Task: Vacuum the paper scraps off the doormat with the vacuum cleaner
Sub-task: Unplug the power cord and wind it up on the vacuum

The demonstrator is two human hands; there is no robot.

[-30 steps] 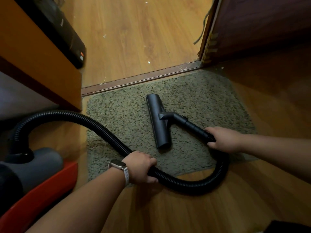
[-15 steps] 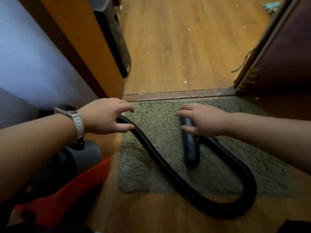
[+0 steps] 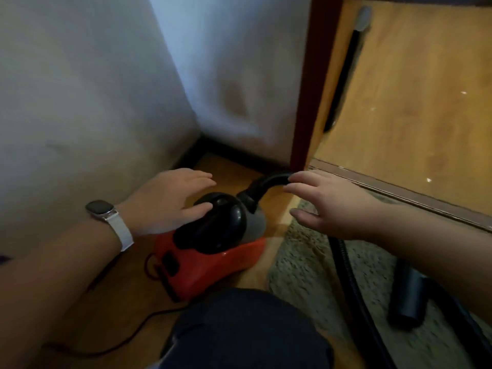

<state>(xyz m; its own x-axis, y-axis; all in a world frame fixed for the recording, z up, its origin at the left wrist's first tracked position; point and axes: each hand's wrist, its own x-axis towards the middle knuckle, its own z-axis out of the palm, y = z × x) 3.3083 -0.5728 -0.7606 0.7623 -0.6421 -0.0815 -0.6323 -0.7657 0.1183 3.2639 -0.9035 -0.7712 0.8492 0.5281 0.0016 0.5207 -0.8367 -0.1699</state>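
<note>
The red and black vacuum cleaner point(image 3: 213, 251) stands on the wood floor in the wall corner, left of the grey-green doormat point(image 3: 300, 267). Its black hose point(image 3: 348, 278) rises from the body, then runs down across the mat. The dark floor nozzle point(image 3: 407, 296) lies loose on the mat at lower right. My left hand point(image 3: 170, 201), with a watch on the wrist, hovers open over the cleaner's black top, thumb close to it. My right hand point(image 3: 330, 206) is open beside the hose's upper bend, holding nothing. No scraps show on the mat.
White walls point(image 3: 106, 89) meet behind the cleaner. A brown door frame point(image 3: 306, 102) and threshold strip point(image 3: 399, 193) separate the mat from a wood floor point(image 3: 412, 115) dotted with small white scraps. A black power cord point(image 3: 127, 336) trails at lower left. My knee point(image 3: 239, 331) is at bottom centre.
Both hands let go of the hose and nozzle tube and moved left toward the cleaner body. The view swung left; the nozzle stays lying on the mat.
</note>
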